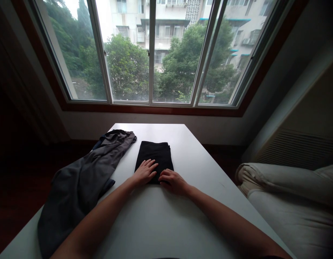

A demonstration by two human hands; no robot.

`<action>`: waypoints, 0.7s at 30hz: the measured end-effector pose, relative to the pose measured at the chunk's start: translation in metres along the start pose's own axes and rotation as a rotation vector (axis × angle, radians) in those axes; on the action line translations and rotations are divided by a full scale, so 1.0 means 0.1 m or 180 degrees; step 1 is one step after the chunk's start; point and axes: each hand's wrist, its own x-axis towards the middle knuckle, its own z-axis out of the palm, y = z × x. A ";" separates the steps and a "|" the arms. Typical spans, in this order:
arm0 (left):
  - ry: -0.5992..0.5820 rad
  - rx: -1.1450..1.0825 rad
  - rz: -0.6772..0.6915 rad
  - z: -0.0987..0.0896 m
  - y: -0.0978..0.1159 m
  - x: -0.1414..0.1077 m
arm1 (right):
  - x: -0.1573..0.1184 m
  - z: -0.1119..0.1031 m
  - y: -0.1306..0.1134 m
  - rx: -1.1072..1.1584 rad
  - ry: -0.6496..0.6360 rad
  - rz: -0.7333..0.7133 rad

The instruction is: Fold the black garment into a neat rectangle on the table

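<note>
A black garment (155, 153), folded into a neat rectangle, lies flat on the white table (182, 223). My left hand (146, 172) rests palm down on its near left part, fingers stretched out and spread. At the near right corner, my right hand (174, 181) has its fingers curled over the cloth's edge, the thumb close to the fingertips. What kind of garment it is cannot be made out in its folded form. To the left, a crumpled dark grey garment (82, 176) with some navy fabric lies along the table, partly behind my left forearm.
The table's far end stands near the wall under a wide sliding window (150, 104) with a brown wooden frame. On the right is a light-coloured padded sofa (290, 194). A curtain (28, 90) hangs at the left, above a dark reddish floor (15, 183).
</note>
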 end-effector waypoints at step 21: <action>0.0206 0.0202 -0.0298 0.10 -0.08 0.01 | 0.06 -0.04 -0.07 -0.0212 -0.0389 -0.0081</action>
